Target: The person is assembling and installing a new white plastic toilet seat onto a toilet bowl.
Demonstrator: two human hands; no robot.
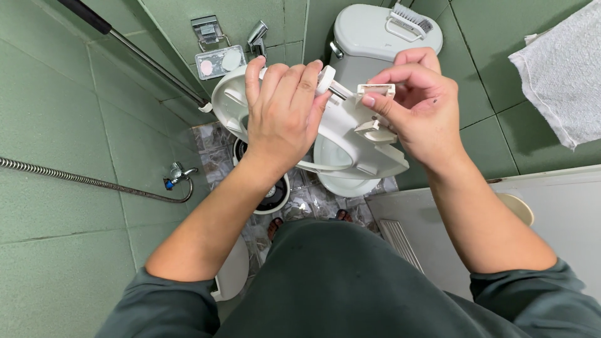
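Toilet seat (pixel 350 134) gripped in both hands (pixel 285 112), green tiled walls (pixel 69 131) close around.

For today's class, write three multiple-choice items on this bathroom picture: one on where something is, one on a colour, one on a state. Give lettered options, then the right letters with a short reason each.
1. Where does the scrubbing brush lie?
A. on the toilet tank lid
B. on the floor
C. in the soap dish

2. What colour are the wall tiles?
A. blue
B. green
C. white

3. How is the white toilet seat at this moment?
A. resting flat on the bowl
B. leaning against the wall
C. held up off the bowl in both hands

Answers:
1 A: the brush rests on top of the tank lid.
2 B: every wall tile in view is green.
3 C: the left hand grips the seat and the right hand pinches a white hinge fitting on it, above the bowl.
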